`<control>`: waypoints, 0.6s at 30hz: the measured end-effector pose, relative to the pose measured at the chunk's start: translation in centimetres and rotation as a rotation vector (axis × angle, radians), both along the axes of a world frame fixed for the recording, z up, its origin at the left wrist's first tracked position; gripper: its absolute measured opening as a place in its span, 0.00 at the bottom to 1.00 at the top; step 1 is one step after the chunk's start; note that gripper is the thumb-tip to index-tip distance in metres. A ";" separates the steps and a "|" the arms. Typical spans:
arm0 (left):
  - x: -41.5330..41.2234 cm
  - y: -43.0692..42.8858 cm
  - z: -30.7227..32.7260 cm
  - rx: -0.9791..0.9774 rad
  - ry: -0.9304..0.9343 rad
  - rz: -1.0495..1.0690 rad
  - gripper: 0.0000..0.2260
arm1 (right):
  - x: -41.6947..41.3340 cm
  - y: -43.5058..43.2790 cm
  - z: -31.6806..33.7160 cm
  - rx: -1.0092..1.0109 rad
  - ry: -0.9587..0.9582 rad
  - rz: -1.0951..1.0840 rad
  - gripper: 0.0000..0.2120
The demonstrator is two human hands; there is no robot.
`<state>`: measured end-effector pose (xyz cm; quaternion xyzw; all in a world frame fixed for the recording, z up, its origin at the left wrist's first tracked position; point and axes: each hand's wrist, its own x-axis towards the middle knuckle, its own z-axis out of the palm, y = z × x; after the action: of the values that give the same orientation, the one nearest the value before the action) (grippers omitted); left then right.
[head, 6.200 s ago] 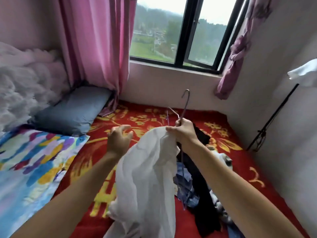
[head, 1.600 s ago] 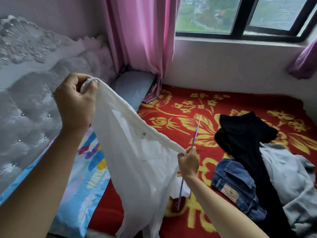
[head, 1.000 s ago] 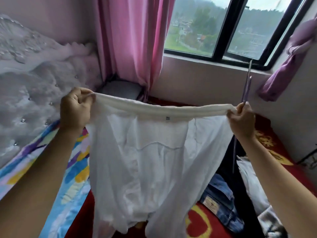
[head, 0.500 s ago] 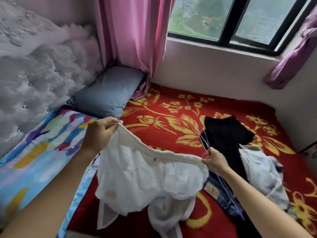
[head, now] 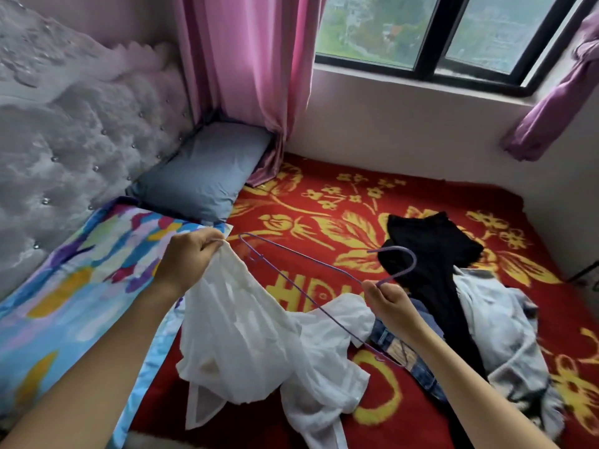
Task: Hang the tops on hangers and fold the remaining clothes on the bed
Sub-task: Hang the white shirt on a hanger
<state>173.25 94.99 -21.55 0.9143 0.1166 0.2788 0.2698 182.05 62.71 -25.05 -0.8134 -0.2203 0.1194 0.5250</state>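
Now the right grip (head: 389,296) has released the sheer white top (head: 259,335), at lower centre, and pinches only the thin purple wire hanger (head: 414,259). The left grip (head: 191,257) clutches the collar, so threading can probably begin.

Soft daylight reaches you from the window (head: 453,30) at 1 o'clock, leaving the room evenly bright with faint shadows beneath the white top (head: 246,335). The headboard (head: 81,124) at 9 o'clock looks smeared and soft, the hanger (head: 414,259) wire at centre reads crisp, and your wide lens bends the sill (head: 405,82) toward the edges.
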 end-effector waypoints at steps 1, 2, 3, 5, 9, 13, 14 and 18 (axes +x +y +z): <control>0.0 0.0 0.0 0.014 -0.005 0.016 0.05 | -0.4 -0.3 -0.1 -0.002 0.008 0.012 0.28; -0.1 0.0 0.0 0.025 -0.010 0.032 0.06 | -0.8 -0.6 -0.2 -0.028 0.011 0.021 0.28; -0.1 -0.1 0.1 0.036 -0.020 0.042 0.06 | -1.0 -0.8 -0.2 -0.066 0.010 0.035 0.27; -0.2 -0.5 0.3 0.049 -0.055 0.046 0.05 | -1.4 -0.9 -0.5 -0.161 -0.023 0.079 0.26; -0.4 -2.5 0.7 0.038 -0.121 -0.031 0.04 | -2.0 0.1 -1.3 -0.377 -0.089 0.098 0.25; -0.6 -6.2 1.2 -0.114 -0.173 -0.148 0.05 | -2.6 3.4 -1.8 -0.466 -0.101 0.113 0.24; -0.6 -7.2 1.3 -0.123 -0.173 -0.204 0.06 | -2.7 4.3 -2.0 -0.426 -0.094 0.085 0.24; -0.9 -8.8 1.0 -0.015 -0.086 -0.437 0.07 | -3.0 6.3 -1.9 -0.154 -0.055 -0.072 0.25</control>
<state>172.34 86.17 -20.57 0.9031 -0.0937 0.2517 0.3352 179.06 68.98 -26.96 -0.8619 -0.1954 0.0944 0.4584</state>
